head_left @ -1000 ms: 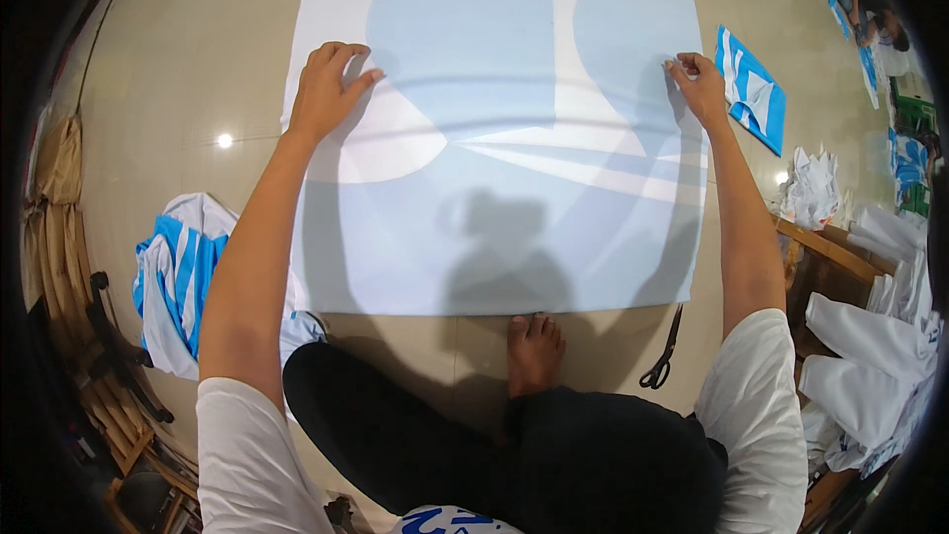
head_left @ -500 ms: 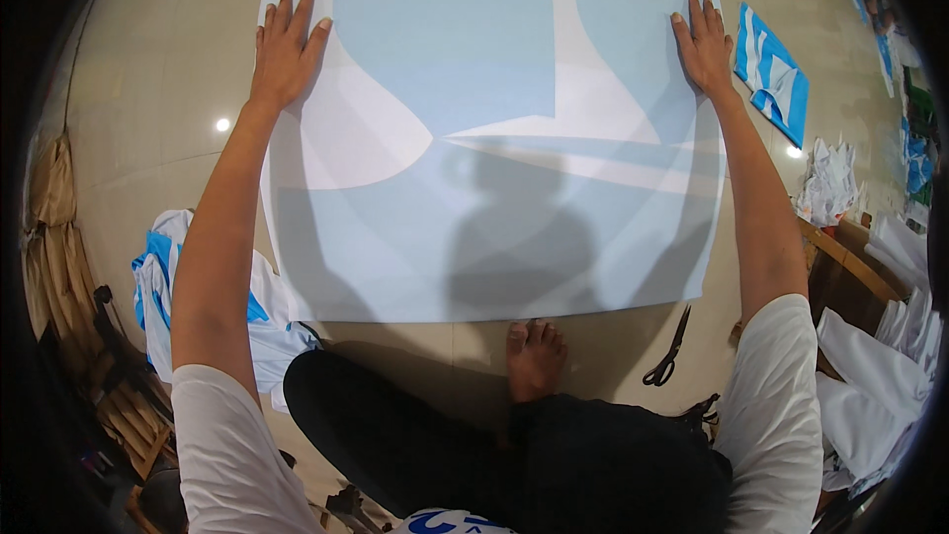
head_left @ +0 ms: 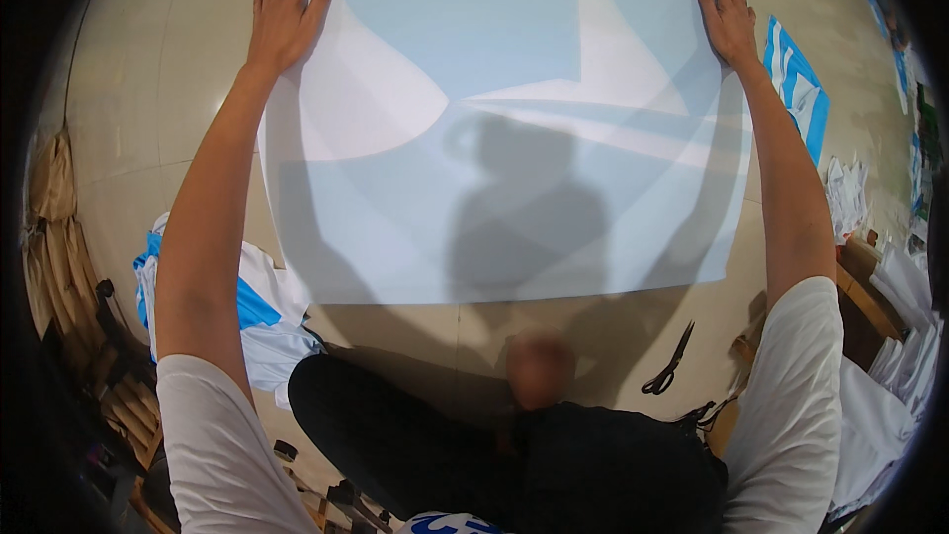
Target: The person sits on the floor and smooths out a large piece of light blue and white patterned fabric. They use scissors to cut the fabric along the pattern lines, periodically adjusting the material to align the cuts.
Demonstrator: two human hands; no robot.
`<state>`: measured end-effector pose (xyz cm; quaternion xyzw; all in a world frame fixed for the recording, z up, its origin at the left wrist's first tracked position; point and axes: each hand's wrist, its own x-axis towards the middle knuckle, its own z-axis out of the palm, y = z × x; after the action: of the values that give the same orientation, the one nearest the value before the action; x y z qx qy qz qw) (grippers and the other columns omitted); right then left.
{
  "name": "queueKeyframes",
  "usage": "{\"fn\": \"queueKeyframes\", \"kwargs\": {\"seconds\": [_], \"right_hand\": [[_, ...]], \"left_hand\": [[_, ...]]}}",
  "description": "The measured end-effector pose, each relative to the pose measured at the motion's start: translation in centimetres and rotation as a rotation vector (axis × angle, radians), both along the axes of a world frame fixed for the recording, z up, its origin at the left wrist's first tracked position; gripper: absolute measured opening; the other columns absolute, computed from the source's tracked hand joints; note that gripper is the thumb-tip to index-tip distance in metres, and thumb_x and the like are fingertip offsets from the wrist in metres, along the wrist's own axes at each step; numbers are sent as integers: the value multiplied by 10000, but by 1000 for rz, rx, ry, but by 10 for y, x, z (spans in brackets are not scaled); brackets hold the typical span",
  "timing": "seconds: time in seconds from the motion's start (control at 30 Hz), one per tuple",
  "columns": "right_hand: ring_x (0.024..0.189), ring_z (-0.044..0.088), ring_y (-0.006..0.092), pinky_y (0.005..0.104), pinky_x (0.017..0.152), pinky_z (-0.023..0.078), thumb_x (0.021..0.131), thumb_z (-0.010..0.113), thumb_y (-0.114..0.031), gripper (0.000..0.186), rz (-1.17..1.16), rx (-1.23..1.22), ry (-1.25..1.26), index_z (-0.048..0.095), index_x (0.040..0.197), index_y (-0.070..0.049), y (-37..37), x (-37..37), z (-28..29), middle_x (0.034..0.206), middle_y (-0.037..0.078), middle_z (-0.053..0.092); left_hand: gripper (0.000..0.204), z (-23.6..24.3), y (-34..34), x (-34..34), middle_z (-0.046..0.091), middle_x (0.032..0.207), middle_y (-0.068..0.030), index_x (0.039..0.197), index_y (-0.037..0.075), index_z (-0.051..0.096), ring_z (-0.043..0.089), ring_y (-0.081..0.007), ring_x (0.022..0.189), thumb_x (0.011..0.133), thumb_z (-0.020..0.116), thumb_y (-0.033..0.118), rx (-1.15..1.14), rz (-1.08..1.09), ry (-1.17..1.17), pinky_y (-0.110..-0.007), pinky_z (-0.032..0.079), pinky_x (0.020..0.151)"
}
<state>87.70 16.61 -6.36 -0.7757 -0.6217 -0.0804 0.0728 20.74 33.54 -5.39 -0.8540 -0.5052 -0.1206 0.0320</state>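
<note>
A large sheet [head_left: 514, 237] with light blue and white curved shapes lies spread on the tiled floor. It looks like paper or fabric; I cannot tell which. My left hand [head_left: 289, 18] rests flat on its left side, fingers stretched upward and thumb apart. On the sheet's right edge lies my right hand [head_left: 730, 22], its fingers also extended. Neither hand grasps anything. Shadows of my head and arms fall across the sheet, and its far end runs out of view.
Black scissors [head_left: 670, 364] lie on the floor right of my blurred foot [head_left: 541, 366]. A folded blue-and-white cloth [head_left: 799, 89] is beside my right forearm. Crumpled blue-and-white fabric [head_left: 272, 336] lies at left, brown fabric [head_left: 54, 178] beyond it. White cloth pieces [head_left: 875, 415] pile up at right.
Both hands and the sheet have shifted forward, away from me; the right hand also sits farther right in view. My foot is now smeared by motion.
</note>
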Motion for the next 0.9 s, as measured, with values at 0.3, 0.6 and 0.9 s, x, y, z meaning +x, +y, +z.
{"fn": "queueKeyframes", "kwargs": {"seconds": [0.3, 0.6, 0.9], "right_hand": [[1641, 201, 411, 686, 1280, 134, 1111, 401, -580, 748, 51, 110, 87, 318, 1704, -131, -67, -74, 18, 1757, 228, 261], [1641, 205, 374, 685, 1291, 162, 1065, 587, -512, 728, 450, -308, 189, 359, 1690, -217, -155, -269, 63, 1779, 97, 263], [1641, 211, 350, 631, 1307, 190, 1097, 558, -465, 659, 473, -253, 214, 381, 1677, -209, -188, -279, 62, 1770, 57, 291]], "left_hand": [[685, 26, -102, 21, 293, 1748, -208, 1684, 154, 371, 204, -493, 1614, 1105, 509, 493, -58, -75, -115, -650, 172, 1292], [669, 52, -246, 81, 249, 1780, -114, 1703, 229, 342, 159, -435, 1642, 1103, 515, 471, -413, -334, -11, -628, 138, 1313], [673, 57, -266, 109, 310, 1755, -124, 1684, 138, 355, 195, -416, 1635, 1098, 540, 413, -379, -335, -94, -607, 158, 1317]]}}
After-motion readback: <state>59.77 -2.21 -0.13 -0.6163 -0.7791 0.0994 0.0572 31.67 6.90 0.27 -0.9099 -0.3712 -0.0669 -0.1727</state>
